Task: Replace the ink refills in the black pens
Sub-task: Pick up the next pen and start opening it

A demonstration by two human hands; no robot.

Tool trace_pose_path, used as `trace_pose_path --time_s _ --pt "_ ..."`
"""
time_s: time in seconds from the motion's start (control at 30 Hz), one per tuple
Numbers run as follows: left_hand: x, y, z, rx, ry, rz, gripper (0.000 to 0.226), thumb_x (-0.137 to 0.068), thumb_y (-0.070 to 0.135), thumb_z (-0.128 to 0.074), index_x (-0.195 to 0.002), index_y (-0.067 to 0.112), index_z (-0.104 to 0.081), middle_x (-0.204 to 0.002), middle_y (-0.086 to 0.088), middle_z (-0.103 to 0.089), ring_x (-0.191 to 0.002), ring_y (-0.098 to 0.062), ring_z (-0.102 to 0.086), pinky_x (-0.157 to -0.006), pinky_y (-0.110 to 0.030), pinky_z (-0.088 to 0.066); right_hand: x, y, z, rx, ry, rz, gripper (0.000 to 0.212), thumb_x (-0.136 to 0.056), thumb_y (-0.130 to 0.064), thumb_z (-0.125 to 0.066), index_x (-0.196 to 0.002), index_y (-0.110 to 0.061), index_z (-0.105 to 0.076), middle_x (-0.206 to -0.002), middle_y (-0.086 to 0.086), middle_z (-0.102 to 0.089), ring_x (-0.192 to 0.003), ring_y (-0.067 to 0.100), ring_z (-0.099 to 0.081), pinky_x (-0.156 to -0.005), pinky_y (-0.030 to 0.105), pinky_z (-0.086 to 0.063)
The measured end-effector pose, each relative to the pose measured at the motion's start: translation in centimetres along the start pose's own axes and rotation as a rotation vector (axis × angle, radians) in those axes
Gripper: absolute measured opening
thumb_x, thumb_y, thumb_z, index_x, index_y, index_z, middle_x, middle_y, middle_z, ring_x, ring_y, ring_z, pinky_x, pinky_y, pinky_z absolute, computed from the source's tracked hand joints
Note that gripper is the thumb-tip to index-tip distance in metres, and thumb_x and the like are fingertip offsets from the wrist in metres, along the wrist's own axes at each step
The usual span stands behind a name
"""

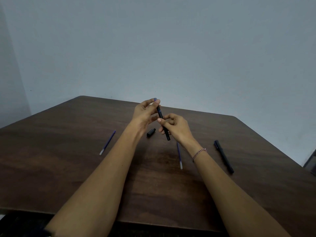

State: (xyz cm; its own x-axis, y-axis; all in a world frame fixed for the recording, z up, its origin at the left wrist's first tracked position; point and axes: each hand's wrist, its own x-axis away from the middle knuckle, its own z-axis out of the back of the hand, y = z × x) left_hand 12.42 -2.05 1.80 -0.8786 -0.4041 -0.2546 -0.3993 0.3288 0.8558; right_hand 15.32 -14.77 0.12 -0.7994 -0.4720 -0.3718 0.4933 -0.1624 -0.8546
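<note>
Above the middle of the table, my right hand (pixel 174 127) grips a black pen barrel (pixel 165 130) that tilts up and away from me. At the barrel's upper end my left hand (pixel 145 112) pinches a blue-tipped piece (pixel 156 100), the top of a refill or tip section. A black pen cap (pixel 151 132) lies on the table just below the hands. One blue ink refill (pixel 107 142) rests at the left, another blue refill (pixel 179 155) beside my right wrist. A second black pen (pixel 223 156), capped, lies at the right.
The dark wooden table (pixel 85 177) has a rounded far edge against a plain grey-blue wall (pixel 153 48). A dark object (pixel 312 163) shows past the table's right edge. My forearms cross the near half of the tabletop.
</note>
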Motion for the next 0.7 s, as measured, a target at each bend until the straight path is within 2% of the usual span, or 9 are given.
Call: trace_pose_path --time_s 0.13,0.23,0.37,0.53,0.7 --pt "-0.19 -0.07 0.12 -0.049 -0.038 0.034 0.027 -0.096 0.023 -0.05 -0.108 0.004 -0.064 -0.09 -0.004 -0.062 -0.085 -0.013 -0.059 -0.073 -0.027 -0.053 0.01 -0.02 0.07 -0.006 0.008 -0.009 0.018 -0.089 -0.026 -0.063 -0.095 -0.009 -0.061 -0.065 0.0 -0.068 -0.052 0.0 -0.063 -0.054 0.009 -0.048" --pt "-0.16 0.07 0.23 -0.031 -0.077 0.079 0.03 -0.094 0.014 -0.04 -0.099 0.007 -0.069 -0.095 -0.005 -0.064 -0.09 -0.015 -0.06 -0.072 -0.025 -0.052 0.08 -0.09 0.11 -0.001 0.02 -0.007 0.012 -0.089 -0.027 -0.063 -0.089 -0.016 -0.06 -0.064 -0.001 -0.068 -0.052 -0.001 -0.062 -0.051 0.007 -0.045" --pt "-0.15 0.02 0.34 -0.043 -0.096 0.06 0.023 -0.092 0.006 -0.046 -0.094 0.008 -0.069 -0.089 -0.004 -0.067 -0.085 -0.013 -0.062 -0.069 -0.022 -0.053 0.13 -0.15 0.05 0.003 0.024 -0.006 0.013 -0.089 -0.027 -0.063 -0.09 -0.014 -0.06 -0.064 -0.001 -0.068 -0.051 -0.002 -0.062 -0.049 0.006 -0.042" --pt "-0.12 -0.05 0.4 -0.017 -0.079 0.037 0.006 -0.087 0.007 -0.061 -0.09 0.011 -0.064 -0.079 -0.001 -0.073 -0.077 -0.01 -0.068 -0.063 -0.021 -0.054 0.13 -0.14 0.2 0.016 0.029 -0.006 0.015 -0.09 -0.027 -0.062 -0.094 -0.013 -0.06 -0.066 -0.002 -0.068 -0.052 -0.002 -0.062 -0.051 0.006 -0.043" --pt "0.04 -0.12 0.39 -0.03 0.002 0.001 0.011 -0.083 0.01 -0.067 -0.089 0.01 -0.058 -0.082 -0.006 -0.068 -0.076 -0.014 -0.066 -0.061 -0.022 -0.055 0.25 -0.23 -0.12 0.054 -0.001 0.018 0.018 -0.089 -0.023 -0.064 -0.1 -0.009 -0.06 -0.066 -0.001 -0.068 -0.053 -0.004 -0.062 -0.054 0.006 -0.046"
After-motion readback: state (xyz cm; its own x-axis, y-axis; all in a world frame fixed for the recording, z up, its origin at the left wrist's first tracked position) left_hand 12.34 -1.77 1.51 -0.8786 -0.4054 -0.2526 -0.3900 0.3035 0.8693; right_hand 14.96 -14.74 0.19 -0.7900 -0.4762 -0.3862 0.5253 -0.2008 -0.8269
